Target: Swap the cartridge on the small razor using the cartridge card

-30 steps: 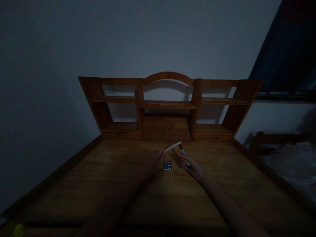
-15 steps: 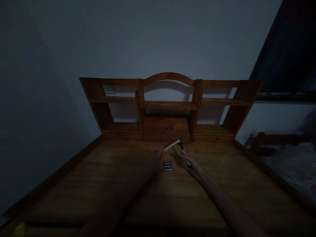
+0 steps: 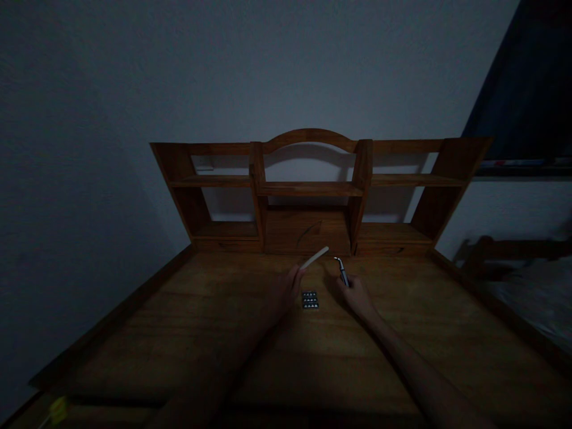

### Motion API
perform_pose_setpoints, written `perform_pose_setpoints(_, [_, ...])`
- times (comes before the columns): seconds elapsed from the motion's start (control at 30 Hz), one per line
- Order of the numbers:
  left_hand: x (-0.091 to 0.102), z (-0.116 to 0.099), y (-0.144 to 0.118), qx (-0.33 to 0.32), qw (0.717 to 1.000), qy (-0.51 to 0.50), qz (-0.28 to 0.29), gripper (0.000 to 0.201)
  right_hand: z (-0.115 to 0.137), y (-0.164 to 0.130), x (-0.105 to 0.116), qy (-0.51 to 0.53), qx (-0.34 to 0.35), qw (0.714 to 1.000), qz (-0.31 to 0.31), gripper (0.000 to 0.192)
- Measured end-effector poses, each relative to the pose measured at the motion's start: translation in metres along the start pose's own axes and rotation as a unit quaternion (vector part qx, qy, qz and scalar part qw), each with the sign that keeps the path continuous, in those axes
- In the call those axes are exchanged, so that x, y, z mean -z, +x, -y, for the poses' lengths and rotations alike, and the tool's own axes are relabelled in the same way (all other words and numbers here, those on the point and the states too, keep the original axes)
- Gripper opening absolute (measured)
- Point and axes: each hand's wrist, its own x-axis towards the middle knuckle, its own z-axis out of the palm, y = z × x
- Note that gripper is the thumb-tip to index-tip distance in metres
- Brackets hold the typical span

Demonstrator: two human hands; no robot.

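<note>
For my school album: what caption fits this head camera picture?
Left hand holds a pale strip, right hand a hooked tool.

The wooden counter (image 3: 201, 322) carries a shelf unit (image 3: 313, 190) along its back edge, and a small dark blister pack (image 3: 310, 300) lies flat near the middle.

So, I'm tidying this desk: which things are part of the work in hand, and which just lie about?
In hand:
left hand holding a pale flat stick
right hand holding a razor handle
small dark pack on the desk between the hands

Lying about:
wooden shelf unit
yellow object at the desk's near left corner
</note>
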Motion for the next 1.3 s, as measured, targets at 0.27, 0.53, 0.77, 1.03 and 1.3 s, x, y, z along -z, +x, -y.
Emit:
perform_pose_setpoints(0.27, [-0.001,-0.002,-0.002,-0.059,0.998,-0.020,0.025,0.037,0.003,-0.004,0.002,-0.055,0.057,0.997,-0.010,0.033])
perform_pose_setpoints(0.53, [0.005,0.000,0.002,0.009,0.995,-0.099,0.002,0.038,0.015,-0.009,0.005,-0.153,0.071,0.986,-0.012,0.054])
perform_pose_setpoints(0.77, [0.003,-0.006,-0.001,-0.062,0.991,-0.113,0.038,0.035,0.018,-0.010,0.005,-0.165,0.074,0.983,-0.026,0.057])
perform_pose_setpoints(1.03, [0.000,0.003,0.002,-0.037,0.991,-0.127,0.012,0.038,0.015,-0.008,0.005,-0.176,0.084,0.980,-0.035,0.057])
perform_pose_setpoints(1.3, [-0.005,0.004,0.004,-0.021,0.991,-0.134,0.000,0.038,0.018,-0.010,0.005,-0.173,0.091,0.980,-0.037,0.053])
